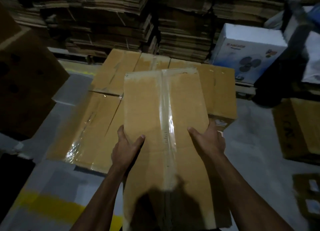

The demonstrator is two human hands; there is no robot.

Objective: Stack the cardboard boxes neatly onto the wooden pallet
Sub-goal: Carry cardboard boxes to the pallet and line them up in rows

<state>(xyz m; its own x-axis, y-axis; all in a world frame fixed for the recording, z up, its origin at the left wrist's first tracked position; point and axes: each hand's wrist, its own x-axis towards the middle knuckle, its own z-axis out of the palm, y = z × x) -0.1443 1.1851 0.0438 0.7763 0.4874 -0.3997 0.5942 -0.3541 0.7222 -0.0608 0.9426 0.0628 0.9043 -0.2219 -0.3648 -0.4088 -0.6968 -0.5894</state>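
Note:
I hold a long taped cardboard box (164,118) in front of me, its far end over a layer of taped cardboard boxes (97,123) laid flat on the floor area ahead. My left hand (125,149) grips the box's left edge, thumb on top. My right hand (209,140) grips its right edge, thumb on top as well. The wooden pallet under the layer is hidden by the boxes.
Tall piles of flattened cardboard (112,23) fill the back. A white fan box (249,52) stands at back right. A brown box with holes (26,85) sits at left, another brown box (297,130) at right. A yellow floor marking (50,206) lies near left.

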